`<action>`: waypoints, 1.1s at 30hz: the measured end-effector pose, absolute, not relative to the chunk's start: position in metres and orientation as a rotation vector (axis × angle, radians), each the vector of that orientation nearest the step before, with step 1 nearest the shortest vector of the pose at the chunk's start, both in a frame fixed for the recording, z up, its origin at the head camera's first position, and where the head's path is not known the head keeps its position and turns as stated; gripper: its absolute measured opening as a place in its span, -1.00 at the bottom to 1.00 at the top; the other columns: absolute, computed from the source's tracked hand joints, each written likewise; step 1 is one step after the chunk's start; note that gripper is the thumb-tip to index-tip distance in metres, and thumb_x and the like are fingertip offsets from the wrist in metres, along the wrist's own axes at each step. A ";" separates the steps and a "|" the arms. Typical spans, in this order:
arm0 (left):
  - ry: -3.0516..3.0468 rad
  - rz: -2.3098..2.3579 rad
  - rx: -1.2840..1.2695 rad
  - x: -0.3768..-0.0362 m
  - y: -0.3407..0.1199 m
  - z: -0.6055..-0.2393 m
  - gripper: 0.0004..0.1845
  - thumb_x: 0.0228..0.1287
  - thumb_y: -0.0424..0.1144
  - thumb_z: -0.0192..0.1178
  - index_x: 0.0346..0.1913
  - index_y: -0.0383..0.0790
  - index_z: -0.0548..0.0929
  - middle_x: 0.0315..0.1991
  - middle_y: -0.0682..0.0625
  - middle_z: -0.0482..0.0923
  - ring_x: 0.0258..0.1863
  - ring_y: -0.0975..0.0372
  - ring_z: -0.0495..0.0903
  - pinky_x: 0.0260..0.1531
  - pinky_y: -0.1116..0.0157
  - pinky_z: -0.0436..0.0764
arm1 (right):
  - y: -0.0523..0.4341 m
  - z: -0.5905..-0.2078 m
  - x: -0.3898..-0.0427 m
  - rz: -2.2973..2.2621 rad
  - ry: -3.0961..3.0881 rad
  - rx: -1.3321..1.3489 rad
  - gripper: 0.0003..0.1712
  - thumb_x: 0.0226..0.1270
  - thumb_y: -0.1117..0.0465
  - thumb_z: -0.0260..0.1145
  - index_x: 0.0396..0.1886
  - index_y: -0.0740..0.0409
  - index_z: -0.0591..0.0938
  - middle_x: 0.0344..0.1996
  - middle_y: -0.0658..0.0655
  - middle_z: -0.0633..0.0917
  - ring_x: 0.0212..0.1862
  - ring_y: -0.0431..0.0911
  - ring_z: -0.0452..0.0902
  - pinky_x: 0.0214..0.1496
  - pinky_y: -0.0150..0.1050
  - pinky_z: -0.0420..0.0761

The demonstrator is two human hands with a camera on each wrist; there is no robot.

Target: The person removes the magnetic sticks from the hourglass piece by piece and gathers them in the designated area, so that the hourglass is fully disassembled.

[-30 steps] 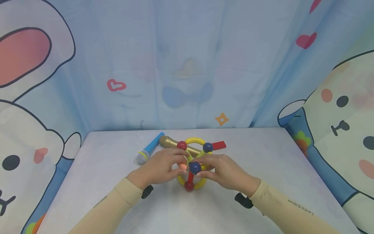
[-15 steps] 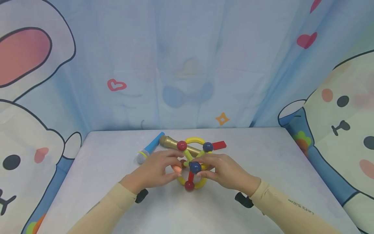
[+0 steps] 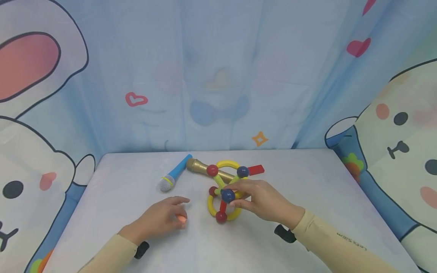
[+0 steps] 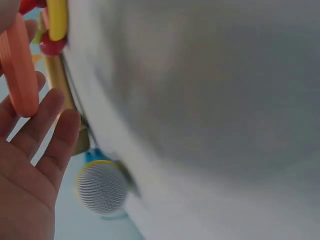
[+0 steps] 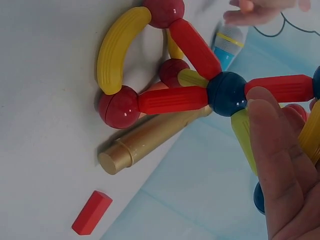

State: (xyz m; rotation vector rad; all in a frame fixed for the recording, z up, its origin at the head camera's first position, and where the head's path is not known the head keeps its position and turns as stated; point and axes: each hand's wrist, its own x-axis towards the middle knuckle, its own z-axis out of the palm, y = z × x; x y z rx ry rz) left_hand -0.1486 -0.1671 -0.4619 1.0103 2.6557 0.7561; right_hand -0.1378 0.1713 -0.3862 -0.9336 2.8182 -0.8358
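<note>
My left hand [image 3: 158, 220] is low and left of the toy structure, pinching a short orange stick [image 4: 22, 70] that extends past the fingers in the left wrist view. My right hand [image 3: 261, 199] holds the ball-and-stick structure at its central blue ball [image 5: 227, 93], fingertips against the ball. From that ball run red sticks [image 5: 172, 100] and lime-green sticks. Curved yellow sticks [image 5: 120, 50] link the red balls [image 5: 119, 107] at the bottom. A second yellow arc [image 3: 228, 163] tops the structure between a red and a blue ball.
Behind the structure lies a gold microphone [image 3: 198, 166], partly covered by it. A blue microphone [image 3: 177, 167] with a silver head lies to its left. On the right is a loose red block [image 3: 256, 169]. A printed curtain [image 3: 218, 76] hangs behind the table.
My left hand has drawn the orange stick away from the structure, toward the lower left. My right hand stays in place on the blue ball, and the structure has hardly moved.
</note>
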 end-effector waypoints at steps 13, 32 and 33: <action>2.710 0.737 1.074 -0.147 -0.210 -0.489 -0.79 0.05 -0.27 0.50 -0.23 0.06 0.80 0.26 -0.08 0.53 0.25 0.03 0.46 0.21 0.01 0.44 | 0.171 -0.385 -0.138 -0.857 2.803 -0.938 -0.33 0.18 -0.34 0.27 0.21 -0.15 0.63 0.02 -0.20 0.67 -0.12 -0.33 0.63 -0.11 -0.37 0.64; 2.742 0.798 0.790 -0.144 -0.231 -0.488 -0.68 0.01 -0.36 0.52 -0.15 0.07 0.81 0.32 0.03 0.48 0.34 0.02 0.39 0.27 -0.03 0.38 | 0.172 -0.386 -0.138 -0.846 2.806 -0.945 -0.32 0.18 -0.36 0.25 0.21 -0.15 0.63 0.03 -0.19 0.67 -0.12 -0.32 0.63 -0.12 -0.36 0.64; 2.745 0.791 0.783 -0.144 -0.231 -0.487 -0.65 0.00 -0.40 0.50 -0.15 0.07 0.81 0.31 0.03 0.48 0.33 0.02 0.39 0.27 -0.03 0.38 | 0.172 -0.386 -0.137 -0.845 2.806 -0.948 -0.33 0.18 -0.36 0.25 0.21 -0.16 0.64 0.03 -0.19 0.67 -0.11 -0.32 0.63 -0.12 -0.37 0.64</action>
